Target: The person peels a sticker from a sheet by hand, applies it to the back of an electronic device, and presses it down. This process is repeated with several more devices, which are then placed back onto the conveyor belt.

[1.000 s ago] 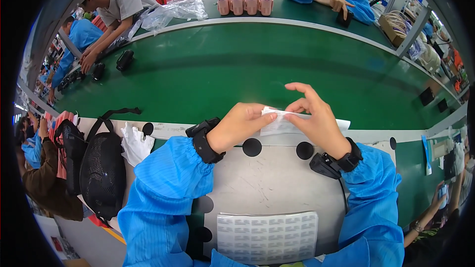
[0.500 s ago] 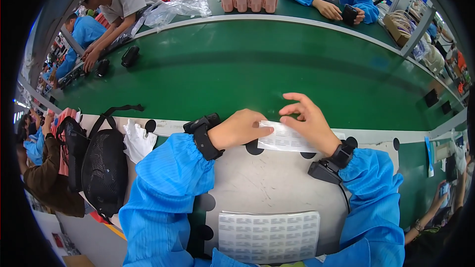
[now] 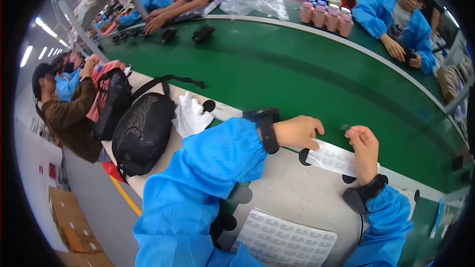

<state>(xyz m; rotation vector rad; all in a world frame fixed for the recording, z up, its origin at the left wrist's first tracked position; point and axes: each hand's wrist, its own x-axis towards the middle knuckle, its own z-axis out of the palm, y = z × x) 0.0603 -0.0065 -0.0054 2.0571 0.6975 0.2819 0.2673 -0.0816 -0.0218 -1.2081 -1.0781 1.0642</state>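
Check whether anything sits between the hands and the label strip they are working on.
Nothing visible does. The left hand and right hand both rest directly on the white label strip.

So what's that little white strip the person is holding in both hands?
The white strip looks like thin paper or a sheet of small labels, covered with rows of tiny dark print. It lies nearly flat, just above the pale worktable, beside the green conveyor belt. The left hand pinches its left end; the right hand holds its right end.
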